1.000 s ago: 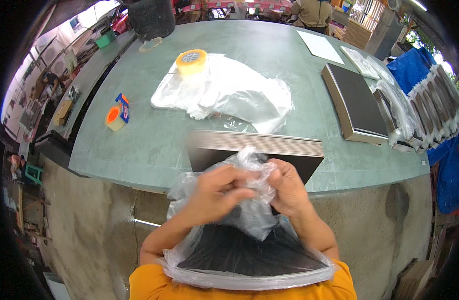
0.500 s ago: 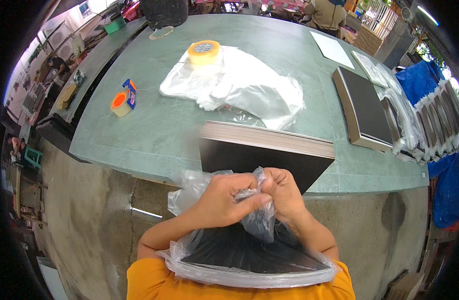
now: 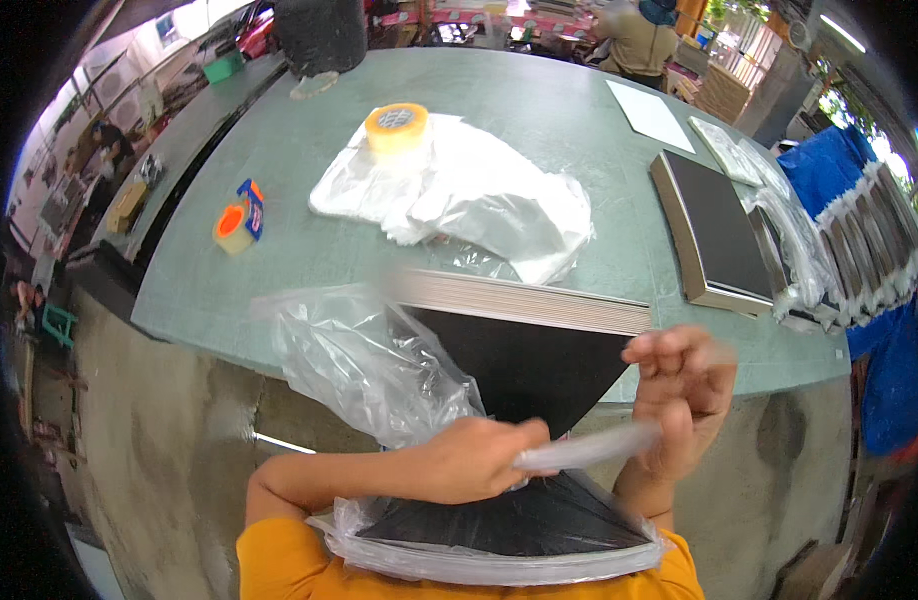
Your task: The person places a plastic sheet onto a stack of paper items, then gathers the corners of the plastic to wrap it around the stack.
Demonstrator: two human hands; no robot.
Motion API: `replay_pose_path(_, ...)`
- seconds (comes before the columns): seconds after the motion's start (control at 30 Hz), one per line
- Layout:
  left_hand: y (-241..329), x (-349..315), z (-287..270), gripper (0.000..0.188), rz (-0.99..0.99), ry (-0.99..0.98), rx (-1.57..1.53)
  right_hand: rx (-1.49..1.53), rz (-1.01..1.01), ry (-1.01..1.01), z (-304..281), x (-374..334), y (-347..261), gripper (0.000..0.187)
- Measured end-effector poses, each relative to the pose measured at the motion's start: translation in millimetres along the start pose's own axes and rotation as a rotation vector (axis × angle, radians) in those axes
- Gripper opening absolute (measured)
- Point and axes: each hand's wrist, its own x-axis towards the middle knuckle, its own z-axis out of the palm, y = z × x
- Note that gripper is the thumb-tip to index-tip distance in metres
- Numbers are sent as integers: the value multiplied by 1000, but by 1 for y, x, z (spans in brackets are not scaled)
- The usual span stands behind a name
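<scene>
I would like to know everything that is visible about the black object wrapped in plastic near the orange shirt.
The wrapped black object shows a flat-looking, dark face under clear film, creased and gathering toward its far side. A pale, whitish band marks its near edge, curved in this fisheye view, with loose film bunched at both corners. It appears to rest against the orange shirt. The left hand partly hides its far side.

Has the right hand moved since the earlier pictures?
Yes, the right hand moved right: from in front of the black stack to beside its right edge.
</scene>
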Motion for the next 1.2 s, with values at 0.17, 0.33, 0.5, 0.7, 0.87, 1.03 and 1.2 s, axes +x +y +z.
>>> replay_pose_path(0.17,3,-1,-16,27,175,303,46,-395,162,-262,-2,2,18,40)
replay_pose_path(0.33,5,7,-22,26,365,537,184,341,243,37,22,-1,22,27)
replay_pose_path(0.5,10,-4,-25,15,317,492,216,-30,111,51,2,-4,20,25)
replay_pose_path(0.7,11,3,-34,11,203,537,129,-182,259,-33,25,-23,24,41)
replay_pose_path(0.87,4,-1,-40,20,-11,175,110,68,308,62,-14,-15,14,22)
replay_pose_path(1.03,-9,7,-36,32,220,338,-607,-14,629,-812,14,-24,29,43)
replay_pose_path(1.2,-25,-7,-51,31,246,335,-444,-192,466,-665,-2,-18,23,21)
